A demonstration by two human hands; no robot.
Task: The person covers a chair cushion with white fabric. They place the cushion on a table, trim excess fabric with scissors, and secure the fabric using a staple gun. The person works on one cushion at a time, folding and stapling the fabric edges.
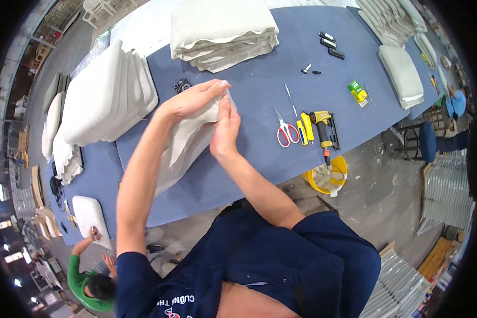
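Note:
A pale grey fabric-covered seat pad (pixel 183 151) stands tilted on the blue-covered table, one corner raised toward my hands. My left hand (pixel 199 98) curves over the top of that corner, its fingers pressed on the cloth. On the other side of the corner, my right hand (pixel 227 127) grips the fabric with its thumb up. To the right lie red-and-white scissors (pixel 287 132), a yellow-handled screwdriver (pixel 301 131), a yellow utility knife (pixel 308 127) and a yellow-and-black staple gun (pixel 323 124).
Stacks of pale pads (pixel 103 95) stand left, and another stack (pixel 222 32) behind. More pads (pixel 400 74) lie far right, near a green-and-yellow box (pixel 358 93). A yellow bucket (pixel 342 177) stands below the table edge. A person in green (pixel 90 286) works at lower left.

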